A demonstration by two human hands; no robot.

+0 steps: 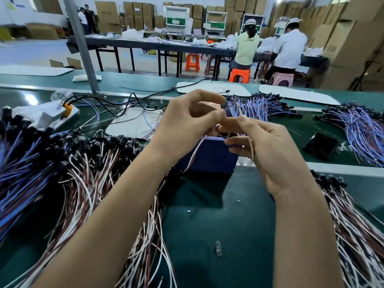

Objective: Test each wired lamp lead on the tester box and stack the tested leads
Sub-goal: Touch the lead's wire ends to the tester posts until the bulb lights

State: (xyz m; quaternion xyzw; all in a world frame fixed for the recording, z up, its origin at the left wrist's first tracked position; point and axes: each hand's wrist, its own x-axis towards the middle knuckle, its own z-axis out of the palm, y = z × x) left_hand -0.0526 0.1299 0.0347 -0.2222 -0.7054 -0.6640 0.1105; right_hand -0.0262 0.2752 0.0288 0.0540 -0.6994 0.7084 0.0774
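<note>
Right hand above tester box: curled fingers pinched lamp lead | left hand above box: fingertips pinched same lead | wire hung across box front

— Can any writing be read here?
— No. The cardboard boxes at the back carry dark printed marks and small blue labels, all too blurred to read.
— And the tester box?
— Its near side shows plain blue, nothing legible.
</note>
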